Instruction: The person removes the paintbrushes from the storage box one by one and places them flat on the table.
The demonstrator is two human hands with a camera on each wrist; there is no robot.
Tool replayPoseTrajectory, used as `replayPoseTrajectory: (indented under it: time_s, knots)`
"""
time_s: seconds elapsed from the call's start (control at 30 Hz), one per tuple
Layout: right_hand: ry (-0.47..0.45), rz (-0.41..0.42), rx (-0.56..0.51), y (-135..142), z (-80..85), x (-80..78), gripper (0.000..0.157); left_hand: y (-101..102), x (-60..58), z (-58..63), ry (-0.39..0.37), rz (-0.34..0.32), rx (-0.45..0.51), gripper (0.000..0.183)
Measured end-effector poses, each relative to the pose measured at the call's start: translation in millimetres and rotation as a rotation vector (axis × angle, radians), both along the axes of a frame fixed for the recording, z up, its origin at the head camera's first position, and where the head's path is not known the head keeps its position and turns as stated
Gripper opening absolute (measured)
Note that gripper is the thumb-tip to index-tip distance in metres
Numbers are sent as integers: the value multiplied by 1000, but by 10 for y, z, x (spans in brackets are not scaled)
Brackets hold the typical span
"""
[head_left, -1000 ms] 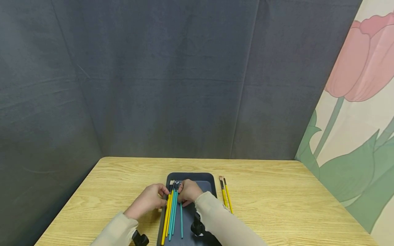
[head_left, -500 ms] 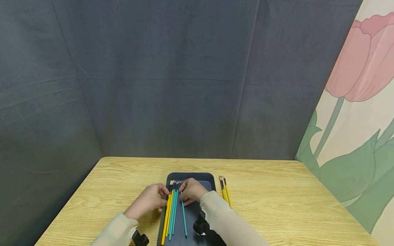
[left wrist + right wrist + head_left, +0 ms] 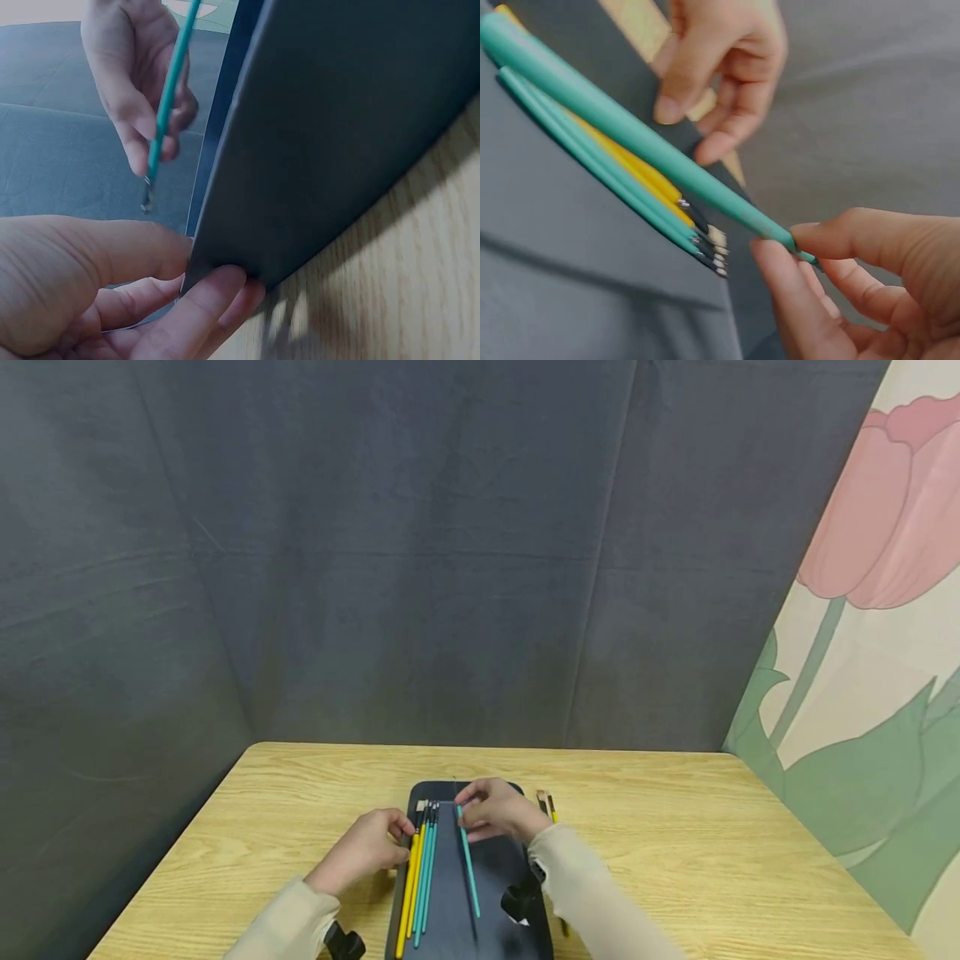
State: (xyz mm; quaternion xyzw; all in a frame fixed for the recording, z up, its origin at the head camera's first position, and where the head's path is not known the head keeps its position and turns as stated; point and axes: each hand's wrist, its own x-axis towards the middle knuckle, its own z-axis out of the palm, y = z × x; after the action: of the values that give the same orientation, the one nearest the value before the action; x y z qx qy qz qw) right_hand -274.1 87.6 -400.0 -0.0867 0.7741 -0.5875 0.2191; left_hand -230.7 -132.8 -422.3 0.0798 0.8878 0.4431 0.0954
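Note:
My right hand (image 3: 501, 812) pinches a teal paintbrush (image 3: 468, 868) between thumb and fingers near its bristle end. The brush is lifted above the dark tray (image 3: 450, 893), its handle slanting toward me. In the right wrist view, the held brush (image 3: 652, 146) crosses over several yellow (image 3: 637, 161) and teal paintbrushes (image 3: 592, 165) lying side by side along the tray's left side, bristles at the far end. At the tray's left edge my left hand (image 3: 367, 850) grips the rim; the left wrist view shows thumb and fingers on either side of the tray wall (image 3: 330, 127).
To the right of the tray, yellow-handled paintbrushes (image 3: 553, 808) lie on the wooden table (image 3: 675, 852), partly hidden by my right sleeve. A dark cloth (image 3: 420, 568) hangs behind the table, and a wall with a painted tulip (image 3: 862, 510) stands at the right.
My right hand has drawn the teal paintbrush away from the row, moving it right and up off the tray floor. The left hand has stayed at the tray's edge.

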Motion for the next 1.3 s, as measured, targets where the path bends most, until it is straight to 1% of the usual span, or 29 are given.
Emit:
replayPoseTrajectory:
  time_s: [0.13, 0.33, 0.5, 0.67, 0.8, 1.0, 1.3]
  knots:
    - [16, 20, -57, 184, 66, -24, 39, 0, 1, 1, -1, 6, 6, 26]
    - [32, 9, -118, 449, 136, -51, 39, 1, 8, 8, -11, 16, 0, 26]
    - [45, 0, -116, 662, 183, -48, 39, -3, 18, 11, -7, 13, 3, 25]
    - [59, -21, -105, 871, 205, -50, 43, -3, 21, 10, -10, 13, 7, 25]
    - [58, -47, -103, 1026, 177, -65, 45, -8, 21, 13, -5, 11, 0, 25]
    - [54, -82, -96, 1232, 116, -82, 43, -7, 23, 14, 0, 5, 4, 26]
    - [46, -167, -40, 1418, -36, -115, 42, -5, 18, -5, 4, 1, 11, 26]
